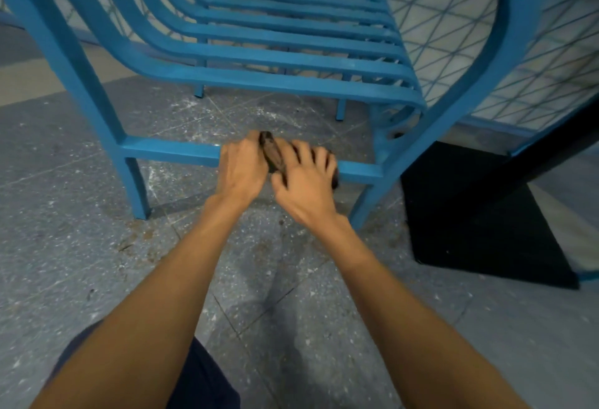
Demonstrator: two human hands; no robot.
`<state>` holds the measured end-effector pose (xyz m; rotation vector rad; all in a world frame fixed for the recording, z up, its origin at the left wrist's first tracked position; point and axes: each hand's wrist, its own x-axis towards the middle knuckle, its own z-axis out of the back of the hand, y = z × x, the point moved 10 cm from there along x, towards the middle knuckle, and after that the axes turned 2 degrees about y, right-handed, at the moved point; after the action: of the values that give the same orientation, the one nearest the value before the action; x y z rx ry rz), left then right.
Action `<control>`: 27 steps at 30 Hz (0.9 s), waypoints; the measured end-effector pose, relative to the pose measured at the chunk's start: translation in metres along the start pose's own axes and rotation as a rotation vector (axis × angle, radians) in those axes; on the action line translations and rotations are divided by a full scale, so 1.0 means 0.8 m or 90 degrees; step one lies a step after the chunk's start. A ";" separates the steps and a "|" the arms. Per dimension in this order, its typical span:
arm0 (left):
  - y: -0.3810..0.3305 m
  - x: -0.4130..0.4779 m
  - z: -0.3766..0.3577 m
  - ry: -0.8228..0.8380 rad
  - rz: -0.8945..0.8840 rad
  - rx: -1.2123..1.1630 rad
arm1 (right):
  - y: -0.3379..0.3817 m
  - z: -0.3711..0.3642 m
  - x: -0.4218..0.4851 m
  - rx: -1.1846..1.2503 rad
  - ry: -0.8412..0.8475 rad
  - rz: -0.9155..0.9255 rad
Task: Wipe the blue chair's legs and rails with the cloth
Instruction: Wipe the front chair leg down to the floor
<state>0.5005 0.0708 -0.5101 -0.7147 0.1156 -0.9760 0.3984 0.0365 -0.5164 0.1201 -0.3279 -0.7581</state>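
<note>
A dark cloth (274,155) is pinched between the left hand (241,167) and the right hand (306,181), fingers curled round it, on the lower front rail (168,151) of the blue chair (291,61); it is best kept wrapped round the rail and drawn towards each leg. A black block (479,214) on the floor (81,262) crowds the right front leg (366,204), and grit is scattered under the seat
</note>
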 end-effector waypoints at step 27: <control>-0.165 -0.012 -0.094 0.160 -0.287 0.162 | -0.190 0.110 -0.074 -0.135 0.057 0.274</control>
<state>0.3705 -0.0063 -0.4905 -0.3851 0.0471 -1.4824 0.2292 -0.0314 -0.4823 -0.1155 -0.1774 -0.3557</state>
